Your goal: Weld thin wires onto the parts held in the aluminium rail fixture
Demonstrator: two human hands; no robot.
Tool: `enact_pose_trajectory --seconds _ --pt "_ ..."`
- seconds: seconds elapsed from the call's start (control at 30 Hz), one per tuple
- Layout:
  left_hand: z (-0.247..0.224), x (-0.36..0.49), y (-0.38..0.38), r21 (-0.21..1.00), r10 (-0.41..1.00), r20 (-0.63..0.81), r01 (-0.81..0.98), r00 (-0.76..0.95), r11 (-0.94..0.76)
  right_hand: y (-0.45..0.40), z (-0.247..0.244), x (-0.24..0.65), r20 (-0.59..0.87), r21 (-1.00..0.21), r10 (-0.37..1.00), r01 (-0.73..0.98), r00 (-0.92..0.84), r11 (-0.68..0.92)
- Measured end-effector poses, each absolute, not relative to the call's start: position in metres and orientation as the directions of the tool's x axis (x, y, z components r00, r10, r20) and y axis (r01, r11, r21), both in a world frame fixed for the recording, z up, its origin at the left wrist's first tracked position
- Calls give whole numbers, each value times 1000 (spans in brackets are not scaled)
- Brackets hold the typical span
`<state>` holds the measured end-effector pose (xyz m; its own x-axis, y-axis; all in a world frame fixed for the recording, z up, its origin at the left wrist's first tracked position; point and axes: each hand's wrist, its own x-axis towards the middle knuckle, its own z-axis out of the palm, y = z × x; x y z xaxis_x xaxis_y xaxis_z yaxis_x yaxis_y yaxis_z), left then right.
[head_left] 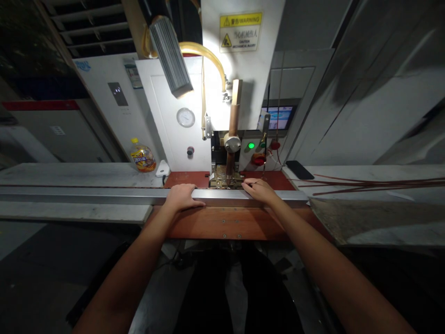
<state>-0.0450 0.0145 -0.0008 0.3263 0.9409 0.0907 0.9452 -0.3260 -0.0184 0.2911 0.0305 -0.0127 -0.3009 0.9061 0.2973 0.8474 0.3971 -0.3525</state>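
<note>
A long silver metal bar [222, 197] lies crosswise along the front of a machine. My left hand [182, 197] grips the bar left of the machine's head, its fingers over the far side and its thumb along the near side. My right hand [260, 190] reaches over the bar on the right, with its fingertips pinched close to the metal fixture [220, 176]. Whatever lies in that pinch is too small to make out. Between my hands, a copper-coloured electrode rod [230, 167] points down at the fixture, just behind the bar.
A wooden ledge [208, 222] runs in front of the bar. Left on the bench are a bottle of orange liquid [142, 155] and a white device [162, 169]. Right are a dark phone [299, 170] and several thin brown strips [365, 184]. A lamp [170, 55] hangs above.
</note>
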Motion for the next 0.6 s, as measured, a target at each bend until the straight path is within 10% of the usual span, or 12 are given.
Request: enact_pose_trajectory --seconds 0.6 --pt "-3 -44 13 -26 937 108 943 334 -333 26 -11 291 272 -357 918 855 -289 375"
